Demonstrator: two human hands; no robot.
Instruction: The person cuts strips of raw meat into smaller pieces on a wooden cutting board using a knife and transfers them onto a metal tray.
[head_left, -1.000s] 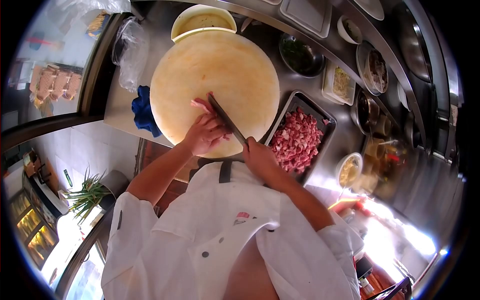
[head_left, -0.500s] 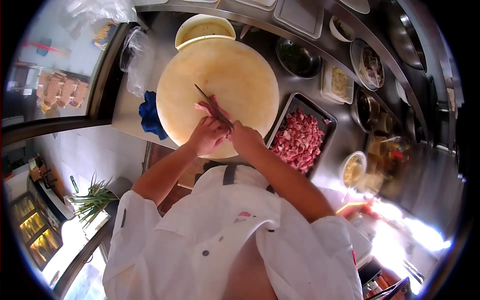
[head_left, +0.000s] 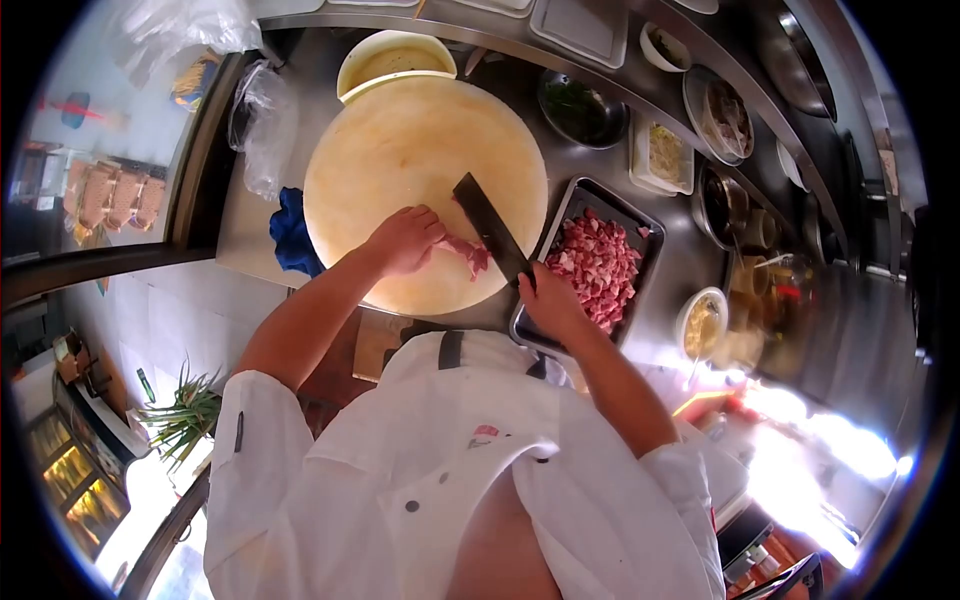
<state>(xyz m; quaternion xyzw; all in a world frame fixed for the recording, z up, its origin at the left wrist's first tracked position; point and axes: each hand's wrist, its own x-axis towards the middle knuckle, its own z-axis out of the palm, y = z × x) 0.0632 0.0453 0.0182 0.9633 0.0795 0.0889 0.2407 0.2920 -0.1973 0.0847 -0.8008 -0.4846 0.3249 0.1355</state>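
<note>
On the round chopping board (head_left: 400,150), my left hand (head_left: 404,241) has its fingers closed over the left end of a strip of raw meat (head_left: 468,254). The strip's right end sticks out toward the blade. My right hand (head_left: 552,302) grips the handle of a cleaver (head_left: 494,229) at the board's right side. Its dark, broad blade lies tilted flat over the board, beside the meat, pointing away and to the left. Right of the board, a dark tray (head_left: 650,262) holds a heap of chopped meat (head_left: 596,265).
A pale bowl (head_left: 395,55) sits behind the board, a blue cloth (head_left: 291,232) at its left. Plastic bags (head_left: 265,130) lie on the counter. At right are a bowl of greens (head_left: 580,108), a white container (head_left: 662,158) and a white bowl (head_left: 704,323). A steel shelf (head_left: 480,28) crosses the back.
My hands have moved apart. The cleaver has shifted right and turned from edge-down on the meat to showing its broad side; the meat now points right from my left hand.
</note>
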